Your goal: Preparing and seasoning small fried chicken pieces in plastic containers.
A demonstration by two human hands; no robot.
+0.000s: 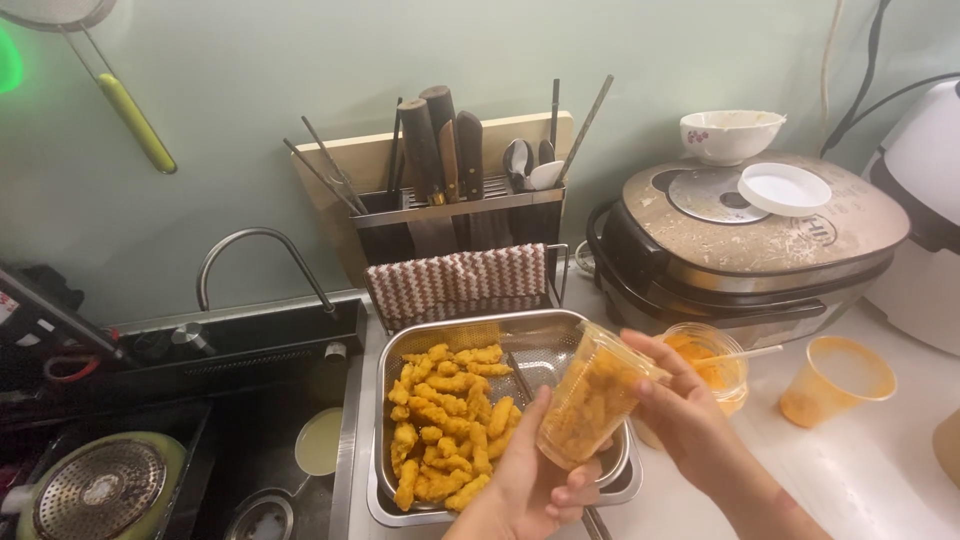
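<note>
While left hand [530,480] cradles tilted plastic cup [590,395], right hand [680,405] fingers pinch rim.

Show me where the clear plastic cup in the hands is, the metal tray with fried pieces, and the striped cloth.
clear plastic cup [590,408], head view, on its side wall.
metal tray [545,340], head view, on its bare bottom.
striped cloth [455,282], head view, on its middle.
</note>
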